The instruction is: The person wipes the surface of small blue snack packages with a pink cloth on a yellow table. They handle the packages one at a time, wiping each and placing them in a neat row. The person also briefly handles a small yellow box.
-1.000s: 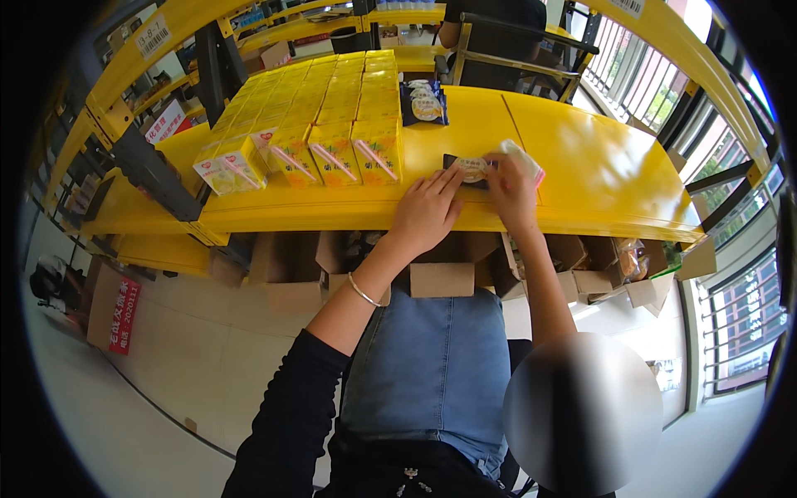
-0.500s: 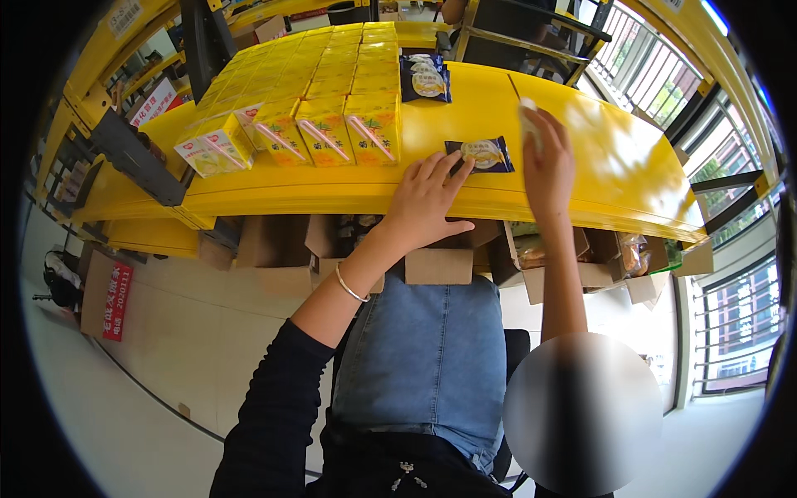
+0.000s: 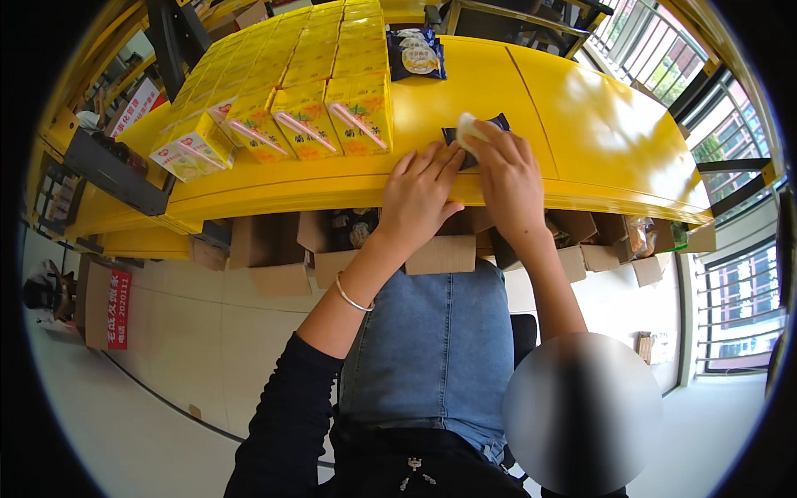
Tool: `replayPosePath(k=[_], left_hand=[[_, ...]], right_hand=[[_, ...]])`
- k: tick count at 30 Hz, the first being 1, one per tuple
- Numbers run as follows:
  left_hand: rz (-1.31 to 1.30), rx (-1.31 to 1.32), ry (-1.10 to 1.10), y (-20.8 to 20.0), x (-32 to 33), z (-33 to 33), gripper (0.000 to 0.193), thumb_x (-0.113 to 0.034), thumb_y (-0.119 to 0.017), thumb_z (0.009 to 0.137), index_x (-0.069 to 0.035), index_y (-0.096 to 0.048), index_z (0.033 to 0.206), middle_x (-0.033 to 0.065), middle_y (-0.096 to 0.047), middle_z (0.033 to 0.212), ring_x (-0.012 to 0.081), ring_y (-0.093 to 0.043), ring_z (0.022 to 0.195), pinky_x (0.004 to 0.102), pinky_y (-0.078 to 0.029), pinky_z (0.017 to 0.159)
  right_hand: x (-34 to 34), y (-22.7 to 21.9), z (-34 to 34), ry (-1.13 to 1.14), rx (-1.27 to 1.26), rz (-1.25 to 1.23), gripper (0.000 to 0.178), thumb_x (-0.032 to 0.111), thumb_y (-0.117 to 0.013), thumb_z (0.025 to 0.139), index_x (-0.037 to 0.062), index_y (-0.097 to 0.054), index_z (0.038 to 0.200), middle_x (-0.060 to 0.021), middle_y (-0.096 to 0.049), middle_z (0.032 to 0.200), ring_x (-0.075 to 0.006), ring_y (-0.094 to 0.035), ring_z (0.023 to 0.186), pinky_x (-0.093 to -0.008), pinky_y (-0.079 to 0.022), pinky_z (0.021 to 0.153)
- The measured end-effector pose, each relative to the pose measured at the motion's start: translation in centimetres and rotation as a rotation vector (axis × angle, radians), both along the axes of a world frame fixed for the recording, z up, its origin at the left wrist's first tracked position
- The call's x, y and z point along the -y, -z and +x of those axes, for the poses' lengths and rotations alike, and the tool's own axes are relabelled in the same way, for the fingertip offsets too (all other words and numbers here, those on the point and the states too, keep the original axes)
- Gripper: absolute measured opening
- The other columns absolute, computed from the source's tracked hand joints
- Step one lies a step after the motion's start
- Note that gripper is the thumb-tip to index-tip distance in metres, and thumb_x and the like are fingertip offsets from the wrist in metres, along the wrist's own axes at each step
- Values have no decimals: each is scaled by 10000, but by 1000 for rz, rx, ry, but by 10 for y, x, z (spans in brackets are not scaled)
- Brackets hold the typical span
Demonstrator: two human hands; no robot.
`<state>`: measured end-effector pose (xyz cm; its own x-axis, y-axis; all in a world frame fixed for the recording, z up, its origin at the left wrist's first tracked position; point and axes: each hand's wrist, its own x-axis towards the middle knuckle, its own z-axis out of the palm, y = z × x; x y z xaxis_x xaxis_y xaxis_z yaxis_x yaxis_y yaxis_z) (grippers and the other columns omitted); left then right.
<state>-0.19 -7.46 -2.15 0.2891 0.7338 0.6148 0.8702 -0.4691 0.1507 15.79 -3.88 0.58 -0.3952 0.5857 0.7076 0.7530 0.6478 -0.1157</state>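
On the yellow shelf, near its front edge, lies a small dark blue snack packet point(image 3: 501, 122), partly covered by my hands. My right hand point(image 3: 513, 178) is closed on a folded white cloth point(image 3: 471, 131) and presses it over the packet. The fingertips of my left hand point(image 3: 419, 195) rest at the packet's left edge, fingers stretched out flat and thumb apart. Behind, next to the drink cartons, several similar blue packets point(image 3: 421, 60) lie overlapping in a row.
Yellow drink cartons point(image 3: 311, 62) with straws on their fronts stand in tight rows on the left of the yellow shelf point(image 3: 598, 124). Below its front edge are open cardboard boxes point(image 3: 440, 256) with packaged goods. A dark metal upright point(image 3: 116, 170) stands at the left.
My right hand has moved left and down with the white cloth, from beside the packet onto it. My left hand stays at the packet's left edge. The view has shifted slightly.
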Motion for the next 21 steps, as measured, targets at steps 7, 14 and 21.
replayPosePath(k=[7,14,21], left_hand=[[-3,-26,-6,1,-1,0,691,-310,-780,707,-70,-534,1307,57,-565,1332,243,-474,1278,412,-373,1040],[-38,2,-27,6,-1,2,601,-313,-778,701,-76,-589,1219,47,-601,1272,246,-495,1255,406,-363,1038],[-45,41,-58,-1,5,7,597,-248,-801,668,-98,-595,1208,39,-610,1257,247,-504,1244,426,-366,1029]], right_hand=[[-10,-9,47,257,-96,-166,371,-25,-535,810,71,-646,1150,-83,-617,1194,-320,-560,1038,-387,-457,924],[15,-15,-16,-71,70,9,345,76,-596,758,84,-658,1097,-32,-616,1179,-254,-551,1080,-350,-444,928],[-7,-6,-15,75,100,-59,293,107,-598,799,139,-662,1083,16,-628,1095,-204,-559,1048,-344,-446,858]])
